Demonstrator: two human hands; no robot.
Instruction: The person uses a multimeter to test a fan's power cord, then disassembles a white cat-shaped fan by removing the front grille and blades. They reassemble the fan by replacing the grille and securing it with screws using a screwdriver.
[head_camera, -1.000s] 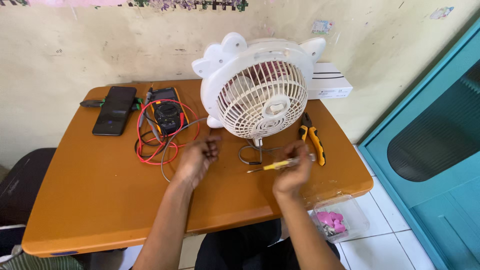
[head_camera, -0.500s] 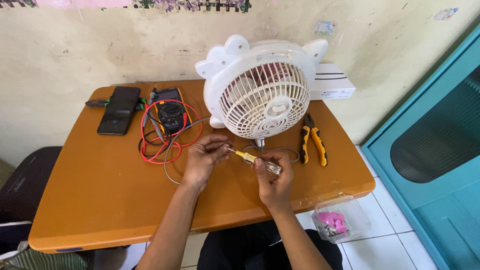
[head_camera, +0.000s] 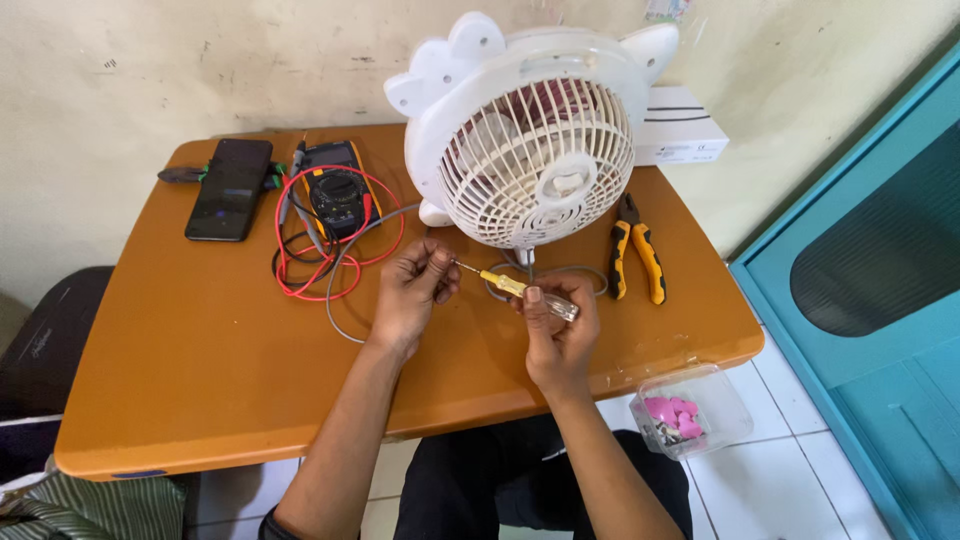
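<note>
Both hands on a screwdriver (head_camera: 515, 287) before the fan (head_camera: 535, 135).
Right hand (head_camera: 560, 335) grips its handle; left hand (head_camera: 412, 290) pinches the tip, above the table (head_camera: 200, 370).

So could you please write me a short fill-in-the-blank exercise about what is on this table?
1. The right hand holds a ____ with a yellow shaft.
2. Its tip meets the fingers of the ____ hand.
3. The pliers lie to the ____ of the fan.
4. The red leads coil around the ____.

Missing words: screwdriver; left; right; multimeter
</note>
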